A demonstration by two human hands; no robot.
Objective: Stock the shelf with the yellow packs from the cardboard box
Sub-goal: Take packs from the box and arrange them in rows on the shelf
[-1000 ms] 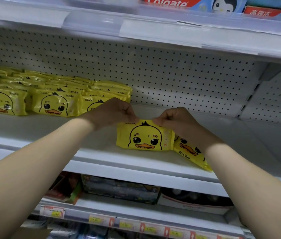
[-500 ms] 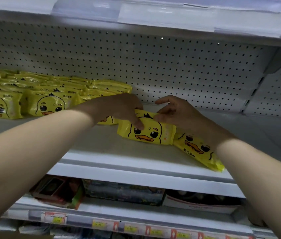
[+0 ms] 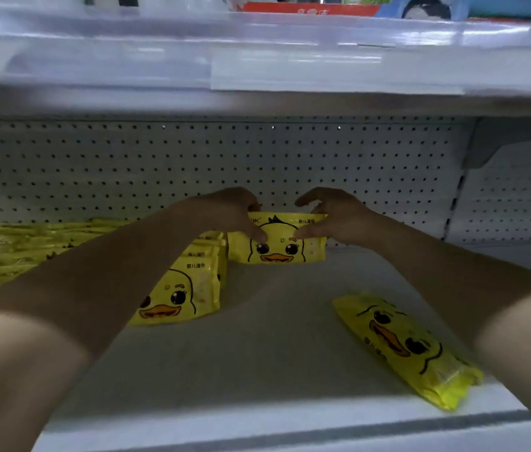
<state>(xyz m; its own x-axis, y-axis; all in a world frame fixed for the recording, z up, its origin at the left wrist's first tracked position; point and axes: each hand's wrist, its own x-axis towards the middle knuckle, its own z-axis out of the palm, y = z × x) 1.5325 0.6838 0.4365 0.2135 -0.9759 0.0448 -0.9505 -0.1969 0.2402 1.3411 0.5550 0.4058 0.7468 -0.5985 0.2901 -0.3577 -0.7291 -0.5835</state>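
Note:
Deep on the white shelf, a yellow duck-face pack stands upright near the pegboard back wall. My left hand pinches its top left corner and my right hand pinches its top right corner. A row of upright yellow packs stands just left of it, behind my left forearm. Another yellow pack lies flat and askew near the shelf's front right edge. More yellow packs fill the shelf's left side. The cardboard box is out of view.
The perforated back panel closes the shelf behind. The upper shelf's edge with clear label strips hangs low overhead. Bare shelf surface stretches to the right of the held pack toward a side panel.
The camera has dropped lower and closer to the shelf. Both hands have carried the duck pack from the shelf's front to the back and stood it upright beside the row.

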